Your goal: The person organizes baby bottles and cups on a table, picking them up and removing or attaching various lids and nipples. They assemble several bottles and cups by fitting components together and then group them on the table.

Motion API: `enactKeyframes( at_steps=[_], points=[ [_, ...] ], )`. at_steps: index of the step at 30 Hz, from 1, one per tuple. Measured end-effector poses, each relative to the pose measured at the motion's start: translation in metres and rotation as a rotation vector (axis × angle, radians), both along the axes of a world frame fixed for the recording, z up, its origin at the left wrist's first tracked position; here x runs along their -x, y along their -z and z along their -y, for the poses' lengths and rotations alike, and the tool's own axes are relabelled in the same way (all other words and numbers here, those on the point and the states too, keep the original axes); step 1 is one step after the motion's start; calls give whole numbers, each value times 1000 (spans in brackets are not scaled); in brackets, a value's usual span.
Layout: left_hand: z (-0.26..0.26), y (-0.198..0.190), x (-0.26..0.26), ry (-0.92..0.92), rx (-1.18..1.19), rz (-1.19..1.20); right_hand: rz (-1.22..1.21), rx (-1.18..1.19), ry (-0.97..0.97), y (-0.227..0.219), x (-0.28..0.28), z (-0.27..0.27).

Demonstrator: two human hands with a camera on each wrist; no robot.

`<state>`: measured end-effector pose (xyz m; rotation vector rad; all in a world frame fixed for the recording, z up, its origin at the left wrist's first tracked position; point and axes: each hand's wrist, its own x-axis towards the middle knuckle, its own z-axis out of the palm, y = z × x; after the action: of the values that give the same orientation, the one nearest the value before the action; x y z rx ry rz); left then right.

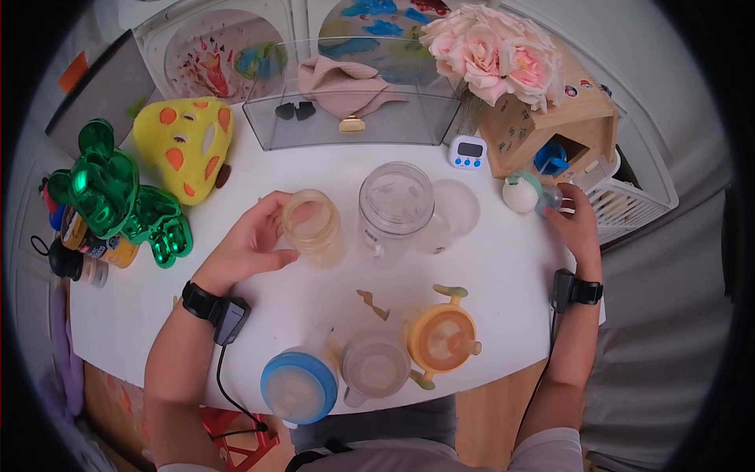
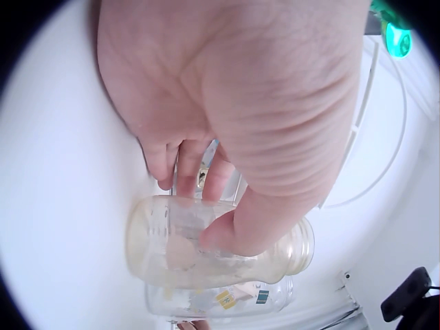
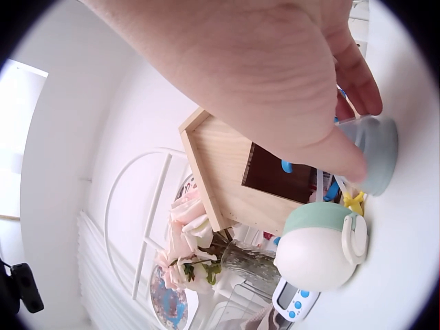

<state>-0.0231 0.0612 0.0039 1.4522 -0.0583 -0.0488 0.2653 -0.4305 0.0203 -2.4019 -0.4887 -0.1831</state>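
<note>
My left hand (image 1: 250,242) holds an uncapped, amber-tinted clear baby bottle (image 1: 318,236), its thumb on the near side in the left wrist view and fingers on the far side. The bottle stands upright on the table. To its right is a larger clear jar (image 1: 393,208), then a round translucent container (image 1: 460,208). At the right, my right hand (image 1: 578,224) grips a small translucent bluish cap (image 3: 379,155) between thumb and fingers, low at the table top. Close beside the cap sits a white bottle top with a green band (image 3: 320,244).
A blue-topped bottle (image 1: 299,385), a grey-lidded cup (image 1: 376,368) and a yellow-handled sippy cup (image 1: 442,338) line the front edge. Behind stand a clear bin (image 1: 346,126), a timer (image 1: 468,152), a wooden house (image 1: 543,130) and roses. A green bear figure (image 1: 106,197) and yellow plush (image 1: 185,145) stand left.
</note>
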Motion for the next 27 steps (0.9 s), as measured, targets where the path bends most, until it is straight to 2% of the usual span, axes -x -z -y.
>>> enactKeyframes(
  at_steps=[3, 14, 20, 23, 27],
  points=[
    [4, 0, -1, -33, -4, 18, -22, 0, -7, 1, -2, 3],
    [9, 10, -3, -29, -245, 206, 35, -65, 0, 4, -5, 7],
    [8, 10, -2, -59, -117, 144, 89, -80, -11, 3, -7, 5],
    [8, 9, -4, -42, -175, 180, 73, -123, 22, 5, -7, 6],
    [8, 11, -3, -59, -109, 132, 105, -151, 13, 4, -9, 7]
  ],
)
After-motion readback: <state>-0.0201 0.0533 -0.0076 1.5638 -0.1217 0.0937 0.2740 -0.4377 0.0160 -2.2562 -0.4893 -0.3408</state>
